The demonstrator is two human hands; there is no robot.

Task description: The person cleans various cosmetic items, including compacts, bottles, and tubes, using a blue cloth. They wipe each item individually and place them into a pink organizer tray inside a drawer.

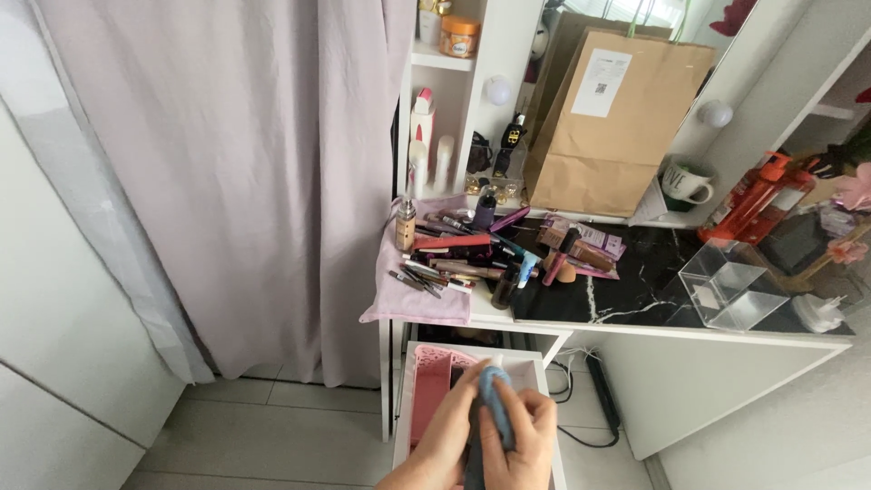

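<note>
- Left hand (pixel 451 426): ours, low in the near centre, fingers curled round the blue cloth from the left.
- Right hand (pixel 524 436): ours, just beside the left, fingers closed on the same cloth from the right; the two hands touch.
- Blue cloth (pixel 494 404): bunched between both our hands, held over the open drawer.
- Drawer (pixel 535 367): white, pulled out under the bench, below our hands.
- Pink basket (pixel 434 377): slotted plastic, inside the drawer on its left side.
- Bench (pixel 653 272): white frame, black marbled top, far of the drawer.
- Pink towel (pixel 408 299): spread on the bench's left end, hanging over the near edge.
- Cosmetics (pixel 463 254): a heap of pencils, tubes and small bottles on the towel and beside it.
- Clear box (pixel 730 286): open, on the bench at the right.
- Paper bag (pixel 612 127): brown, upright at the far side of the bench.
- Mug (pixel 685 181): white, right of the bag.
- Orange bottle (pixel 758 195): pump top, far right, leaning.
- Curtain (pixel 227 181): pale lilac, hanging left of the bench.
- Cable (pixel 581 426): black, on the floor right of the drawer.
</note>
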